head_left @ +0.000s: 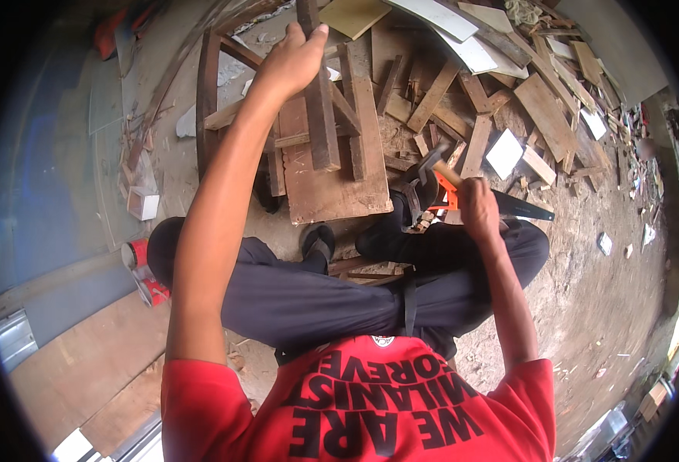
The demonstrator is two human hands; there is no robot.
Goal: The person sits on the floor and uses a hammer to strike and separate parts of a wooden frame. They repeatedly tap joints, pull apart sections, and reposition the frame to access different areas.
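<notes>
Left hand: I'm gripping with my left hand point(293, 61), arm stretched out ahead of me, fingers curled and pressed together around the top of a dark wooden slat point(320, 108), thumb lying along its right edge.
Slat: it's running away from my fingers down toward me, lying on a brown wooden board point(331, 185) with other slats crossing it just beside my palm.
Frame: a curved dark wooden frame point(207, 100) is sitting just left of my wrist, joined to the same piece.
Right hand: I'm closing my right hand point(478, 208) in a fist, fingers wrapped tight around the pale wooden handle of a hammer point(435, 165).
Hammer head: it's poking out up and left of my knuckles, over the edge of the board, near my shoe point(412, 196).
Saw: a hand saw point(520, 206) with an orange handle is lying right behind my right fist, dark blade pointing off to the right of my fingers.
Scraps: a heap of offcuts point(509, 92) is lying beyond my right hand, with a white square tile point(504, 153) just above my knuckles.
Can: a red can point(143, 273) is lying on its side well below my left fingers, beside my left knee.
Legs: I'm sitting with dark trousers point(316, 296) folded between my two arms.
</notes>
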